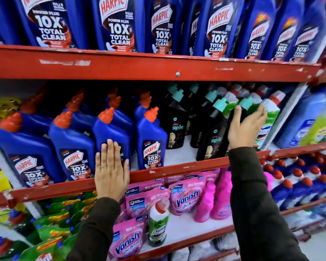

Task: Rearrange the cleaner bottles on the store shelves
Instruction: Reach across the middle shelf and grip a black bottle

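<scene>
Blue Harpic bottles with orange caps stand in rows on the middle shelf. My left hand (111,172) lies flat, fingers together, against the front of one blue Harpic bottle (111,132). Right of them stand black Spic bottles (175,127) with teal caps. My right hand (246,127) curls around the neck of the front right black Spic bottle (241,110), thumb on its left, fingers on its right. Beside that stands a green and white Domex bottle (269,117) with a red cap.
Large Harpic bottles (119,25) fill the top shelf. The red shelf edge (158,68) runs above my hands. Below are pink Vanish pouches (186,198), pink bottles, one Domex bottle (157,225) and green pouches at left. More bottles stand on the right-hand unit.
</scene>
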`<control>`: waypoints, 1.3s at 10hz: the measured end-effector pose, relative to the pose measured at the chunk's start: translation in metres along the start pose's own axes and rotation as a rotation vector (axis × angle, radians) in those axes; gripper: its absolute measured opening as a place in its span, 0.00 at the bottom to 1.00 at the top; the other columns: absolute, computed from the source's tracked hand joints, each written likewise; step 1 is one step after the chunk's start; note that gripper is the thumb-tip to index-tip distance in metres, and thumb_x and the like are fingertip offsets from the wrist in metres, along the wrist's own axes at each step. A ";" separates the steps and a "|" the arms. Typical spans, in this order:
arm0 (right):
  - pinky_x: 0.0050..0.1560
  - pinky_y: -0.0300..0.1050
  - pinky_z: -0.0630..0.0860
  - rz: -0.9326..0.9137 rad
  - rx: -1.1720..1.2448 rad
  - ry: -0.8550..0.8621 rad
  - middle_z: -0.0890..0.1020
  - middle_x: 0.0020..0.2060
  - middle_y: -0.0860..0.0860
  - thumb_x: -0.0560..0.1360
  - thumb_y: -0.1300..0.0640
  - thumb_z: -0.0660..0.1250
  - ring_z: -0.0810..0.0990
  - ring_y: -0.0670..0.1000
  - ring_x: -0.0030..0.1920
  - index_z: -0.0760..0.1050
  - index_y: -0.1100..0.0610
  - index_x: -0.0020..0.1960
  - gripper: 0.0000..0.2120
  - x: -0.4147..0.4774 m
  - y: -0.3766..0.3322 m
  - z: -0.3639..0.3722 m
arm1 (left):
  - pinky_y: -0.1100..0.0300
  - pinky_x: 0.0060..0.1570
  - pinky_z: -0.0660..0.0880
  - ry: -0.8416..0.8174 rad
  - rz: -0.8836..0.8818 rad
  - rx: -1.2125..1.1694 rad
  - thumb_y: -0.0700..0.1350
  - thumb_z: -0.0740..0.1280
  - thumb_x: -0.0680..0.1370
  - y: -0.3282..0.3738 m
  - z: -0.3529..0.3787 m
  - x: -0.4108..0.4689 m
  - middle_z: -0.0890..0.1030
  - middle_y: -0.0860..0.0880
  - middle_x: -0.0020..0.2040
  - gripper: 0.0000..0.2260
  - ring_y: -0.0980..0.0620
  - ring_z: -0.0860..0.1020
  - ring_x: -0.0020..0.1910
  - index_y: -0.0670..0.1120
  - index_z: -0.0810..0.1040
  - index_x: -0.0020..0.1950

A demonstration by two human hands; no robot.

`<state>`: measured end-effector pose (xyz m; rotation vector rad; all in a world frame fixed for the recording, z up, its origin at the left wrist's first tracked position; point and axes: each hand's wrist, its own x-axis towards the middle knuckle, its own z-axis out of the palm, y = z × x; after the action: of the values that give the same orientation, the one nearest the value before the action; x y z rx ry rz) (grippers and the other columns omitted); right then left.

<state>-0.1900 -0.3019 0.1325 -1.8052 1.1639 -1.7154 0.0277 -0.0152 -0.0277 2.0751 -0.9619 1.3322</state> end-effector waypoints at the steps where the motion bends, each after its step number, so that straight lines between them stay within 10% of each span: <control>1: 0.78 0.55 0.59 0.024 -0.111 -0.117 0.68 0.74 0.68 0.80 0.46 0.68 0.65 0.66 0.77 0.59 0.69 0.79 0.38 0.011 0.012 -0.001 | 0.50 0.83 0.41 -0.004 -0.004 -0.003 0.50 0.55 0.85 -0.001 0.001 -0.001 0.40 0.44 0.85 0.33 0.47 0.42 0.84 0.40 0.42 0.84; 6: 0.70 0.54 0.70 -0.124 -0.075 0.071 0.81 0.64 0.60 0.74 0.44 0.74 0.76 0.61 0.67 0.75 0.64 0.69 0.31 -0.017 -0.018 -0.041 | 0.50 0.83 0.41 -0.006 -0.003 -0.013 0.50 0.55 0.85 0.000 0.000 -0.001 0.41 0.44 0.85 0.34 0.47 0.41 0.84 0.40 0.43 0.85; 9: 0.57 0.53 0.83 0.023 0.139 -0.123 0.88 0.48 0.47 0.61 0.33 0.80 0.86 0.47 0.51 0.84 0.52 0.51 0.28 -0.057 -0.084 -0.054 | 0.50 0.83 0.41 -0.007 -0.007 -0.003 0.51 0.54 0.85 0.000 0.000 -0.001 0.40 0.44 0.85 0.34 0.47 0.41 0.84 0.40 0.42 0.85; 13: 0.56 0.53 0.82 -0.087 0.044 -0.253 0.87 0.52 0.47 0.63 0.34 0.80 0.84 0.51 0.57 0.82 0.51 0.55 0.29 -0.099 -0.089 0.003 | 0.50 0.83 0.41 0.002 0.003 0.017 0.51 0.55 0.84 0.000 -0.001 0.001 0.41 0.44 0.85 0.35 0.47 0.41 0.84 0.40 0.42 0.85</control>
<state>-0.1517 -0.1740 0.1374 -2.0026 0.9495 -1.4905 0.0277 -0.0149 -0.0270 2.0853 -0.9564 1.3486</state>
